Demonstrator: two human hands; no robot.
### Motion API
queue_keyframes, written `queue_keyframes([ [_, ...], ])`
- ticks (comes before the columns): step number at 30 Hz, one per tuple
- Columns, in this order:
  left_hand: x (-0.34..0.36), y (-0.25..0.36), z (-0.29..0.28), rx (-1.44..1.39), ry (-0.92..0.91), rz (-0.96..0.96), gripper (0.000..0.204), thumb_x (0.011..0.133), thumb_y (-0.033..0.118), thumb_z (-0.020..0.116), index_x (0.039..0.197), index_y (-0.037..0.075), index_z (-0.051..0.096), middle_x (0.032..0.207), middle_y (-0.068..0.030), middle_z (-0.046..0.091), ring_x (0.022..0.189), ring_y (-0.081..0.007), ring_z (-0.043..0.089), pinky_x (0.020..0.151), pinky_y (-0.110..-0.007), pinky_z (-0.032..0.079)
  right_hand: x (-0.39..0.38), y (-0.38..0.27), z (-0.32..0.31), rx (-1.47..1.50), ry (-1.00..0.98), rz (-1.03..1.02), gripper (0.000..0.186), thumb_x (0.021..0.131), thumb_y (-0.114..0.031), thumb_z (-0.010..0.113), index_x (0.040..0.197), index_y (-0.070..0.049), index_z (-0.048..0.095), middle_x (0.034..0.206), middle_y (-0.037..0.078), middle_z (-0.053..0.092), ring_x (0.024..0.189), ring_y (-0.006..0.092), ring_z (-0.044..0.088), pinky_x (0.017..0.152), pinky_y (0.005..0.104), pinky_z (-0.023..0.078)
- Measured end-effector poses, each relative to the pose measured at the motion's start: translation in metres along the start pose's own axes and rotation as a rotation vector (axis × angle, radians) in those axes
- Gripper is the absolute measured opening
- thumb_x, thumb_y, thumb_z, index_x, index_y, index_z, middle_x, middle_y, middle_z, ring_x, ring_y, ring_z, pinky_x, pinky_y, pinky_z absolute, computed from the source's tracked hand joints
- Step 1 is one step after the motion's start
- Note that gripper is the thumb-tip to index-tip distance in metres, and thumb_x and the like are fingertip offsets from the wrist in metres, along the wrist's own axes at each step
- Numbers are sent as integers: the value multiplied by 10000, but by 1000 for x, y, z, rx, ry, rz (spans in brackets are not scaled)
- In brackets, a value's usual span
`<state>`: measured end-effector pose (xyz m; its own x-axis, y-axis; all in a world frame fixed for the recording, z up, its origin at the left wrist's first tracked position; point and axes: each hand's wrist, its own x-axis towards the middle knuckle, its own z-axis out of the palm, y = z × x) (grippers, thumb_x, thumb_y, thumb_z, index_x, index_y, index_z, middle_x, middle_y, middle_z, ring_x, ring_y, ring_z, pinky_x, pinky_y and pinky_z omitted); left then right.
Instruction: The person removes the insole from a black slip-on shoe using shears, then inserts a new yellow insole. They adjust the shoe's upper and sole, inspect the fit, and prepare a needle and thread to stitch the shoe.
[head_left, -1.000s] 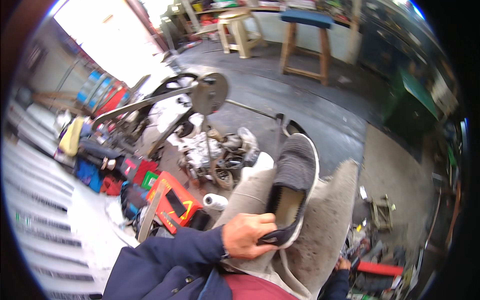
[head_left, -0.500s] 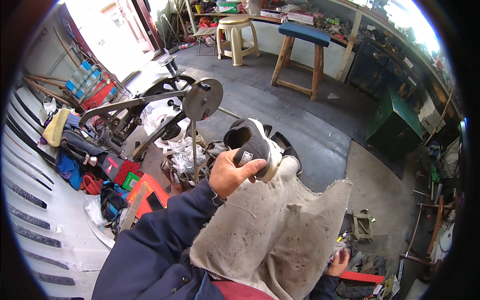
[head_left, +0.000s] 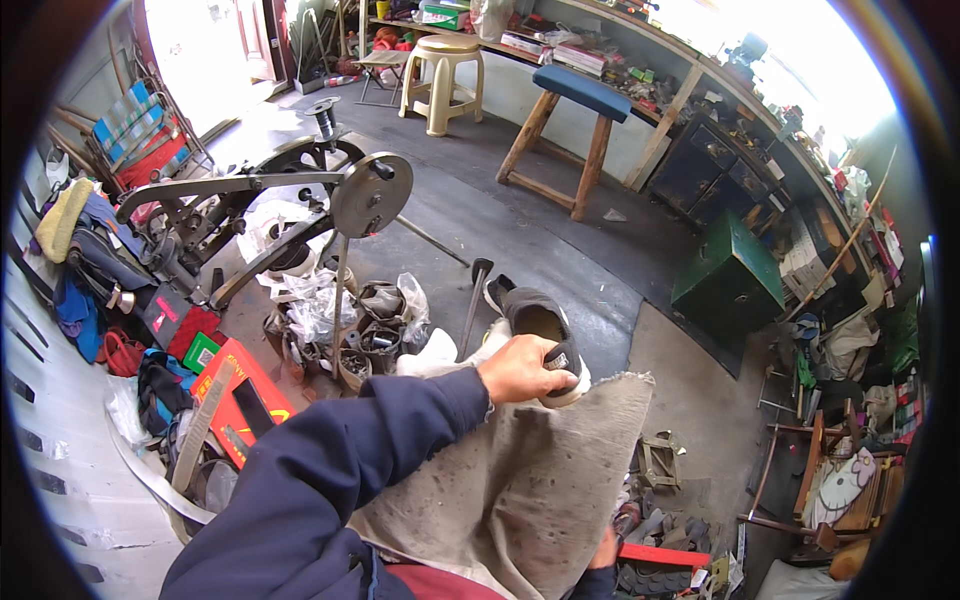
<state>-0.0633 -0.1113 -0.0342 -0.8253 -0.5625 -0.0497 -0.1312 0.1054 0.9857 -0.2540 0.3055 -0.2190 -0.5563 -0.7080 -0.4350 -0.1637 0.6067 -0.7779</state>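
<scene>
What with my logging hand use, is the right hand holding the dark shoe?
No, the left hand holds the dark shoe at its heel.

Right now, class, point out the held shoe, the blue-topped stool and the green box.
Held shoe (head_left: 541, 323): head view, inside its opening.
Blue-topped stool (head_left: 582, 92): head view, on its seat.
Green box (head_left: 728, 272): head view, on its body.

Dark navy jacket (head_left: 330, 560), maroon top (head_left: 445, 582) and spotted beige lap cloth (head_left: 480, 490).
The 2 long sleeves match the jacket: the left sleeve (head_left: 330, 455) is roomy and deeply creased, its plain cuff (head_left: 474, 396) ending at the bare left hand (head_left: 525, 370); just a short piece of the right sleeve (head_left: 594, 582) shows beside the bare right hand (head_left: 606, 550). The lap cloth looks coarse and wrinkled, dotted with small dark marks, with a frayed edge.
</scene>
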Motion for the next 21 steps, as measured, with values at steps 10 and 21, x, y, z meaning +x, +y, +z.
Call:
queue_keyframes([
  [10, 53, -36, 2, 560, -85, 88, 630, 827, 301, 790, 1373, 62, 586, 1366, -217, 601, 1250, -364, 604, 1044, -414, 488, -18, 54, 32, 87, 31, 429, 462, 1046, -257, 526, 1404, 33, 564, 1314, 200, 655, 1172, 329, 643, 1046, 403, 501],
  [21, -59, 30, -62, 356, 251, 422, 409, 893, 151, 734, 1283, 60, 654, 1253, -181, 675, 1196, -343, 639, 1042, -391, 493, -20, -137, -30, 248, 277, -195, 483, 1012, -215, 565, 1425, 36, 551, 1318, 209, 656, 1197, 331, 650, 1063, 411, 511],
])
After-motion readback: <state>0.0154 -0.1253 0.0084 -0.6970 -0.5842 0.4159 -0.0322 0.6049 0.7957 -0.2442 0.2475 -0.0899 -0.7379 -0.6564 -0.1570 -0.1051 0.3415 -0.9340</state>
